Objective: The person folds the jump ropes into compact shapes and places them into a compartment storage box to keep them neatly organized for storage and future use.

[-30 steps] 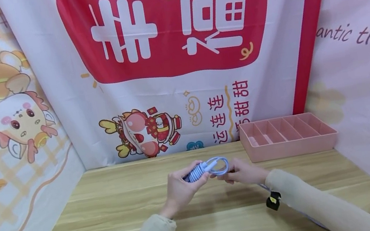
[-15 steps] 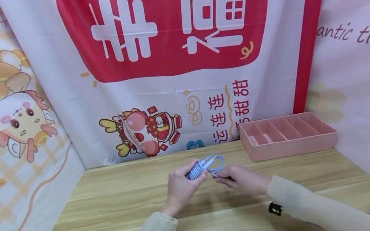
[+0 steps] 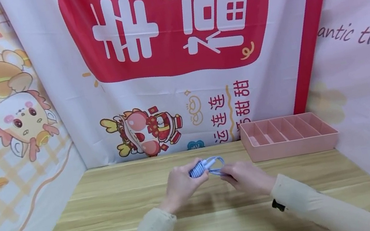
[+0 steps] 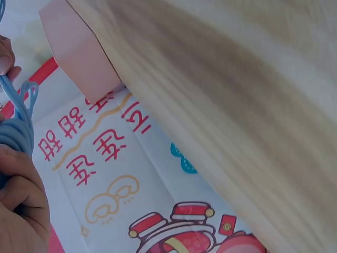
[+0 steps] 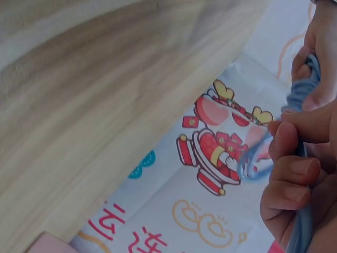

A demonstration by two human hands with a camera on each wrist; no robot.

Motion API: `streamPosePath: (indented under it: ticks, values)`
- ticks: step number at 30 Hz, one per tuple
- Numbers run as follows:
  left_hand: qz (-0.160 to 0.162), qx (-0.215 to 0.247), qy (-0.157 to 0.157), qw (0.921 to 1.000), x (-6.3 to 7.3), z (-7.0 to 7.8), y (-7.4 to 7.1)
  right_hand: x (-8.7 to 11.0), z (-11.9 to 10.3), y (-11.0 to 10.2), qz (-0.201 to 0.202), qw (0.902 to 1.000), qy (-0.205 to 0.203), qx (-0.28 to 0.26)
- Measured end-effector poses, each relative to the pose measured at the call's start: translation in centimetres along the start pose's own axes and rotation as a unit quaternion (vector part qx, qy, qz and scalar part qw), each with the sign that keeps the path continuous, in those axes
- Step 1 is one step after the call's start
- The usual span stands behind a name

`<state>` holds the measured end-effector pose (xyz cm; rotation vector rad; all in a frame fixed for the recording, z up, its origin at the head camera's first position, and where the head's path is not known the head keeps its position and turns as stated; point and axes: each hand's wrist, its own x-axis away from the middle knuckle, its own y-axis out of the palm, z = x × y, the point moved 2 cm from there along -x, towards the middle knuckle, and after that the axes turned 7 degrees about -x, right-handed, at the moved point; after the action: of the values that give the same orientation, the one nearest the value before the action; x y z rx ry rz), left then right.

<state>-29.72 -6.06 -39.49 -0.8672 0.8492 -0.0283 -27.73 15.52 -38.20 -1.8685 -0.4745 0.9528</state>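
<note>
A light blue cable (image 3: 197,169) is wound into a tight coil, with a small loop standing out from its right end. My left hand (image 3: 181,184) grips the coil between thumb and fingers, above the table. Close by on the right, my right hand (image 3: 248,177) pinches the cable just beyond that loop. In the right wrist view, the curled fingers (image 5: 289,192) wrap the strand, which runs down through the palm. Part of the coil (image 4: 18,134) shows over the left thumb in the left wrist view; my left palm hides the rest.
A pink divided box (image 3: 291,147) with several compartments stands at the table's back right, against the printed cloth (image 3: 179,83). The wooden table (image 3: 130,206) spreads under both forearms. A small black piece (image 3: 278,205) hangs at the right sleeve.
My right hand has shifted slightly down and to the right, still holding the cable. The strand seen along the right forearm a second ago is out of sight. The left hand stays nearly still.
</note>
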Motion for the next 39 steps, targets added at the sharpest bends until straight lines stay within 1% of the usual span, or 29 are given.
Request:
streamPosePath:
  ticks: [3,6,9,12,15,17,20,21,23,30,35,37,39]
  values:
    - [-0.024,-0.007,-0.002,0.9997,-0.2,-0.2,-0.2,0.0,0.0,-0.7,0.003,0.9998,-0.019,0.01]
    - [-0.05,-0.013,0.004,0.9987,-0.6,-0.1,-0.5,0.1,0.0,-1.3,0.008,0.9978,-0.059,0.027]
    - [-0.079,-0.034,0.024,0.996,-1.0,0.3,-0.9,0.0,-0.2,-1.7,0.019,0.9933,-0.108,0.037]
    - [-0.112,-0.066,0.051,0.9903,-1.5,0.7,-1.3,-0.2,-0.5,-1.9,0.031,0.988,-0.145,0.045]
    - [-0.137,-0.081,0.082,0.9839,-1.9,1.0,-1.5,-0.3,-0.7,-2.2,0.028,0.9865,-0.156,0.039]
    - [-0.153,-0.086,0.104,0.9791,-2.0,1.2,-1.6,-0.4,-0.8,-2.4,0.023,0.9879,-0.151,0.028]
    - [-0.169,-0.091,0.128,0.9729,-2.0,1.4,-1.7,-0.6,-0.9,-2.7,0.014,0.9898,-0.141,0.014]
    - [-0.173,-0.094,0.134,0.9712,-2.0,1.5,-1.7,-0.7,-0.9,-2.8,0.01,0.9902,-0.139,0.01]
    - [-0.169,-0.107,0.145,0.969,-2.0,1.6,-1.7,-0.8,-1.1,-2.9,0.006,0.9905,-0.137,0.004]
    - [-0.141,-0.136,0.164,0.9668,-1.9,1.8,-1.8,-1.2,-1.3,-3.0,0.011,0.9909,-0.134,-0.006]
    - [-0.144,-0.128,0.157,0.9686,-1.9,1.9,-1.8,-1.4,-1.6,-3.4,0.016,0.9905,-0.135,-0.02]
    - [-0.149,-0.123,0.155,0.9689,-1.9,2.0,-1.8,-1.5,-1.7,-3.5,0.009,0.9913,-0.129,-0.027]
    - [-0.147,-0.127,0.163,0.9673,-1.9,2.3,-1.9,-1.6,-1.7,-3.6,-0.002,0.9921,-0.12,-0.035]
